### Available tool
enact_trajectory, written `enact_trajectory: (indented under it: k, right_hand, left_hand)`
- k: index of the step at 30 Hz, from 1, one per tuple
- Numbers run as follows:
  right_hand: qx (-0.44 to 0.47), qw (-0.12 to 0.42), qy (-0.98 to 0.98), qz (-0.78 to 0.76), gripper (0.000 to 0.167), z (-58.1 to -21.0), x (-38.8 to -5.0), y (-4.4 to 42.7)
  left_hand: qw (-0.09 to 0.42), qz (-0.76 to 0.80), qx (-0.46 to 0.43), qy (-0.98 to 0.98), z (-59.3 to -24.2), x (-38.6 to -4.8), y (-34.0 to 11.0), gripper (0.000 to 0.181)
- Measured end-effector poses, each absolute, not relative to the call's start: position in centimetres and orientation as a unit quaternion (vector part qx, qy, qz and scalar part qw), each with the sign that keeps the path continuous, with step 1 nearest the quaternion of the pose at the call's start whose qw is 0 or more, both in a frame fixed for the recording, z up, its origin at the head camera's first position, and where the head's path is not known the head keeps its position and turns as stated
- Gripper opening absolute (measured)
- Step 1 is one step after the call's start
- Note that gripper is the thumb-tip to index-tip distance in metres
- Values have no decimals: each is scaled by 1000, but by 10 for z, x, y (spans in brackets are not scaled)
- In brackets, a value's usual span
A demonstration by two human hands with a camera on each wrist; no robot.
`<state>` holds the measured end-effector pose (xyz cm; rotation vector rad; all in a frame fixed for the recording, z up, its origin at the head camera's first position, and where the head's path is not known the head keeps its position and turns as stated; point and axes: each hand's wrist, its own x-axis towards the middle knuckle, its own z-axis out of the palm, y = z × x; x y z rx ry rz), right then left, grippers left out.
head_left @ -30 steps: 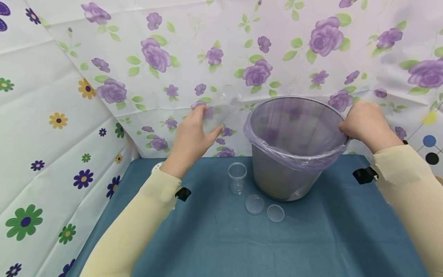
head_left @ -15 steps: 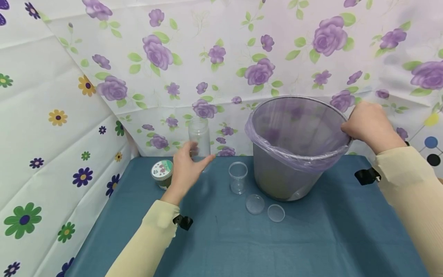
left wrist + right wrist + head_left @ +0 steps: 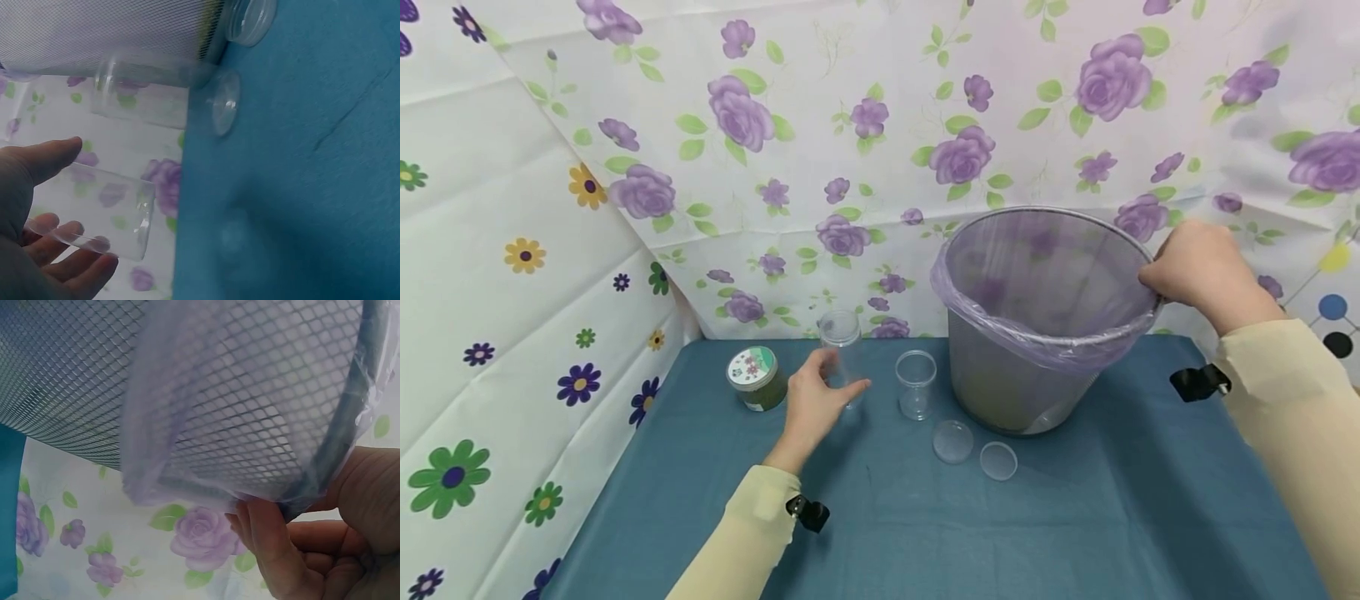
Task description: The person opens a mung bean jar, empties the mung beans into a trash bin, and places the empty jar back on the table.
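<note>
One clear jar (image 3: 844, 354), gripped in the left hand (image 3: 812, 402), has come down since a second ago, left of the bin (image 3: 1003, 375), seemingly near the tabletop (image 3: 925, 533); the right hand (image 3: 1197, 271) grips the bin's rim (image 3: 339, 434).

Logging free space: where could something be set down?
Widest: the blue cloth in front of the two clear discs, between left sleeve and right sleeve. Another lies between left sleeve and left flowered sheet, in front of the lidded jar. Crowded: the back, with jar, left hand, clear cup and bin.
</note>
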<state>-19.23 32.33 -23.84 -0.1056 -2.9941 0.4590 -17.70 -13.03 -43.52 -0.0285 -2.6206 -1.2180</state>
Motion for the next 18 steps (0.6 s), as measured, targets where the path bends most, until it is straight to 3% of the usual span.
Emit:
enact_trajectory:
  k: [11, 15, 18]
  right_hand:
    - [-40, 65, -977, 197, 39, -246, -186, 327]
    - [-44, 63, -972, 222, 36, -251, -184, 331]
    - [-44, 52, -968, 243, 49, -254, -183, 335]
  left_hand:
    - [99, -426, 3, -899, -458, -183, -119, 53]
    - [91, -435, 0, -896, -462, -185, -114, 51]
    - [86, -437, 3, -895, -465, -186, -111, 50]
